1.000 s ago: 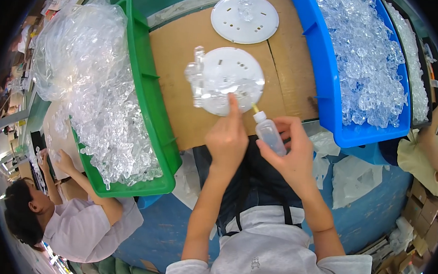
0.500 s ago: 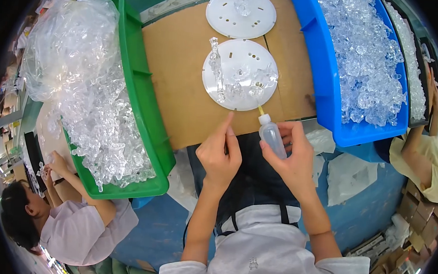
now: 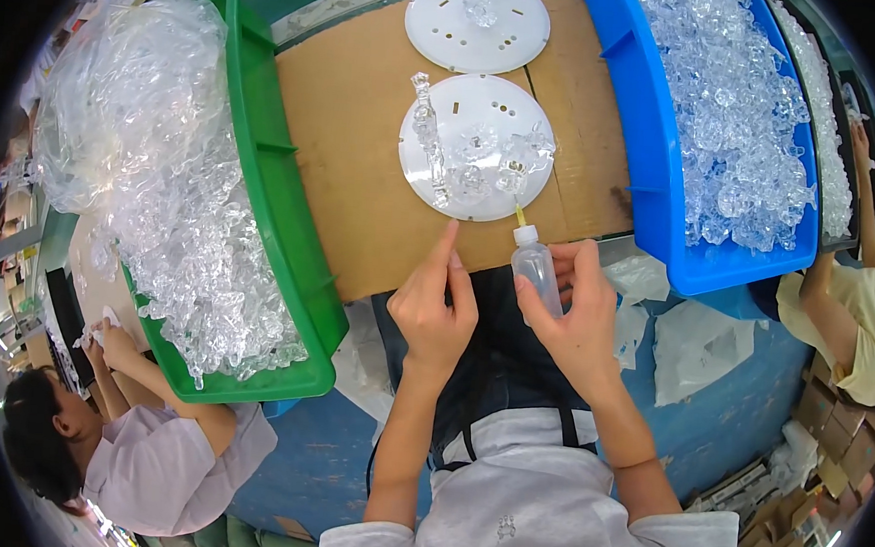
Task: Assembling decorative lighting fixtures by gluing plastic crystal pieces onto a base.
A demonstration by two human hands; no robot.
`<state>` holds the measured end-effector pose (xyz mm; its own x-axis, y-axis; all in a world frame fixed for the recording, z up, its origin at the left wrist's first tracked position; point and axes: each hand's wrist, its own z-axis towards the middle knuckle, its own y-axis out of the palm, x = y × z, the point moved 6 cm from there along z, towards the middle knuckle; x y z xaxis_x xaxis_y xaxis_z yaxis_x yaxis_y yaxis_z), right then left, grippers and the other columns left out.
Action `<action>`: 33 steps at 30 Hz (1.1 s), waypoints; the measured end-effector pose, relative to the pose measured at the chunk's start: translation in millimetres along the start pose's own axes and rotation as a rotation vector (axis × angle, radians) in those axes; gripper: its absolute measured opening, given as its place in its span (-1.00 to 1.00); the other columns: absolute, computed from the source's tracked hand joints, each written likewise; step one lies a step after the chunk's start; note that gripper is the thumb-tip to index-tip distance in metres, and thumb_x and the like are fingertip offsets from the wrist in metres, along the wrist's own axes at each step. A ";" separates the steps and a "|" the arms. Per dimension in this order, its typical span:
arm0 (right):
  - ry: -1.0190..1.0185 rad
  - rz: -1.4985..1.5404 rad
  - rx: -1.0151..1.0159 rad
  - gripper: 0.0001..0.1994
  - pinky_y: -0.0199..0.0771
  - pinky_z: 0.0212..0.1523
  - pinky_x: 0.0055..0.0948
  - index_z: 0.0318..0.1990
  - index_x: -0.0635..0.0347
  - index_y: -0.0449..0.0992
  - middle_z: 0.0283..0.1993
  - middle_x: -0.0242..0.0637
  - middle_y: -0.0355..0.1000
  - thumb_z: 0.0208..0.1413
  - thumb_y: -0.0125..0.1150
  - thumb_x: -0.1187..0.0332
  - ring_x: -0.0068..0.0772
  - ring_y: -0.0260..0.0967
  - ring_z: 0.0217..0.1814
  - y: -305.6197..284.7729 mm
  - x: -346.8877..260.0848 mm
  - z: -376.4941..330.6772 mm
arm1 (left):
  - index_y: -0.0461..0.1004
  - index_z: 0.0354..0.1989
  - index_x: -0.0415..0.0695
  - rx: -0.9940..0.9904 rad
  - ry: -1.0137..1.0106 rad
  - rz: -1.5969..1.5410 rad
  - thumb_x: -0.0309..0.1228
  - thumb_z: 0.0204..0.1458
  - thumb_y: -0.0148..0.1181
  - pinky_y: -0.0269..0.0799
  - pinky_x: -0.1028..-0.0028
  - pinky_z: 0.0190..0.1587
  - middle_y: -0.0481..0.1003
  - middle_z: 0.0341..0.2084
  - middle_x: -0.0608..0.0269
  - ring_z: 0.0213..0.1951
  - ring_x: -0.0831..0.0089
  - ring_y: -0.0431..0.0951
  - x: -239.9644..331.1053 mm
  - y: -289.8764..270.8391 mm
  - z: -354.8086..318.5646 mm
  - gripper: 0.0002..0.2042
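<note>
1. Gripped between thumb and fingers of the right hand, a small clear squeeze bottle points its yellowish nozzle toward twelve o'clock; the left hand appears to hold nothing, index finger outstretched.

2. Centre stage, a white disc lies on brown cardboard, ahead of both hands. Nozzle meets rim near five o'clock; whether they touch cannot be told.

3. Just inside that rim sits a clear flower-like piece. A light, even squeeze with a steady wrist would probably serve best, keeping the nozzle from nudging it.

4. Near half past six, the left fingertip points at the rim. Laid gently there, it could likely steady the disc against sliding.

5. Along nine o'clock, a long clear piece rests on the disc, best kept clear of the left knuckles.

6. Beyond, at twelve o'clock, lies a second white disc; any reach is better made short of it.
</note>
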<state>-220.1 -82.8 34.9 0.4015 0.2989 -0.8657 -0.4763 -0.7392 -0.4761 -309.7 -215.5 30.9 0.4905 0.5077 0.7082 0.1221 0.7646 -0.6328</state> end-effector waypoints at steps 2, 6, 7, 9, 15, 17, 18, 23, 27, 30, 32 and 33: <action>-0.024 -0.013 0.000 -0.67 0.41 -0.44 -0.51 -0.21 0.26 0.30 -0.36 -0.23 0.47 -0.07 0.31 0.39 -0.43 0.46 -0.41 0.0 -0.9 0.2 | 0.50 -0.10 -0.31 -0.004 -0.004 0.000 -0.67 -0.04 0.08 0.37 0.47 -0.54 0.54 -0.53 0.06 -0.63 0.34 0.49 -0.2 0.5 -0.1 -0.72; -0.033 -0.023 0.000 -0.67 0.41 -0.45 -0.52 -0.21 0.26 0.30 -0.37 -0.22 0.47 -0.07 0.31 0.39 -0.42 0.46 -0.42 0.3 0.3 0.2 | 0.50 -0.11 -0.31 -0.008 -0.004 0.007 -0.67 -0.03 0.08 0.36 0.47 -0.55 0.54 -0.55 0.07 -0.65 0.35 0.48 0.4 0.2 0.3 -0.73; -0.035 -0.022 -0.001 -0.67 0.41 -0.45 -0.52 -0.21 0.26 0.30 -0.37 -0.22 0.47 -0.07 0.31 0.39 -0.42 0.46 -0.42 0.2 -0.1 0.4 | 0.50 -0.11 -0.31 -0.013 -0.005 0.010 -0.67 -0.03 0.08 0.36 0.46 -0.56 0.54 -0.55 0.07 -0.65 0.36 0.48 0.6 0.3 0.3 -0.73; -0.036 -0.020 -0.001 -0.67 0.40 -0.46 -0.52 -0.21 0.26 0.30 -0.37 -0.22 0.47 -0.07 0.31 0.40 -0.42 0.46 -0.42 0.2 0.5 0.7 | 0.50 -0.11 -0.30 -0.007 -0.019 0.001 -0.66 -0.02 0.08 0.33 0.49 -0.57 0.52 -0.58 0.09 -0.67 0.40 0.45 -0.2 0.5 0.3 -0.73; -0.042 -0.002 0.014 -0.67 0.40 -0.43 -0.53 -0.20 0.27 0.32 -0.33 -0.22 0.48 -0.08 0.31 0.41 -0.44 0.46 -0.41 -0.8 -1.4 -0.4 | 0.50 -0.08 -0.26 0.059 -0.127 -0.087 -0.61 -0.03 0.17 0.19 0.57 -0.63 0.38 -0.69 0.25 -0.73 0.55 0.27 3.1 -5.8 18.6 -0.71; 0.014 0.055 0.026 -0.64 0.40 -0.41 -0.54 -0.16 0.27 0.34 -0.29 -0.23 0.49 -0.10 0.33 0.39 -0.45 0.46 -0.38 -3.8 -2.6 -1.7 | 0.50 -0.06 -0.25 0.079 -0.121 -0.092 -0.59 -0.05 0.21 0.16 0.58 -0.64 0.32 -0.71 0.29 -0.72 0.58 0.23 3.8 -2.0 29.2 -0.69; 0.013 0.059 0.024 -0.64 0.40 -0.41 -0.54 -0.16 0.27 0.34 -0.29 -0.23 0.49 -0.10 0.33 0.39 -0.45 0.46 -0.38 -4.3 -3.0 -2.6 | 0.50 -0.05 -0.23 0.079 -0.096 -0.111 -0.58 -0.07 0.24 0.14 0.57 -0.65 0.29 -0.71 0.31 -0.71 0.58 0.23 5.5 1.7 34.8 -0.67; 0.015 0.081 -0.003 -0.58 0.42 -0.38 -0.53 -0.10 0.26 0.38 -0.24 -0.24 0.49 -0.14 0.37 0.38 -0.45 0.47 -0.33 -7.5 -2.9 -2.7 | 0.52 -0.05 -0.16 0.093 -0.064 -0.124 -0.56 -0.12 0.31 0.09 0.57 -0.67 0.26 -0.67 0.34 -0.68 0.60 0.22 8.0 11.8 44.2 -0.63; -0.016 0.097 -0.016 -0.59 0.43 -0.37 -0.53 -0.11 0.26 0.40 -0.25 -0.26 0.48 -0.15 0.37 0.38 -0.45 0.47 -0.34 -6.2 0.8 1.0 | 0.55 -0.10 -0.15 0.113 -0.107 -0.164 -0.57 -0.15 0.34 0.03 0.64 -0.67 0.32 -0.52 0.36 -0.68 0.69 0.14 4.2 8.5 43.6 -0.65; -0.046 0.064 -0.058 -0.62 0.44 -0.39 -0.52 -0.14 0.26 0.41 -0.26 -0.27 0.47 -0.16 0.37 0.39 -0.45 0.47 -0.36 -5.0 0.9 4.4 | 0.54 -0.10 -0.20 0.098 -0.186 -0.194 -0.57 -0.12 0.32 0.04 0.68 -0.62 0.31 -0.46 0.38 -0.62 0.74 0.17 3.9 6.7 42.8 -0.68; -0.067 0.044 -0.073 -0.64 0.45 -0.40 -0.50 -0.17 0.26 0.43 -0.28 -0.26 0.45 -0.16 0.37 0.39 -0.43 0.47 -0.37 -4.5 -1.4 6.4 | 0.53 -0.10 -0.24 0.076 -0.225 -0.203 -0.55 -0.08 0.30 0.08 0.70 -0.57 0.29 -0.46 0.40 -0.56 0.75 0.22 4.1 7.9 42.3 -0.69; -0.060 0.047 -0.071 -0.64 0.45 -0.40 -0.50 -0.17 0.26 0.43 -0.28 -0.26 0.45 -0.16 0.37 0.39 -0.43 0.47 -0.37 -4.9 -1.2 7.5 | 0.52 -0.09 -0.25 0.081 -0.247 -0.226 -0.55 -0.07 0.30 0.09 0.71 -0.56 0.28 -0.45 0.41 -0.56 0.75 0.22 3.5 8.5 41.4 -0.68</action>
<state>-224.1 -75.0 37.2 0.3315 0.2965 -0.8957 -0.4362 -0.7936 -0.4241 -342.6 -190.8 40.9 0.2344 0.3951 0.8883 0.1305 0.8927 -0.4314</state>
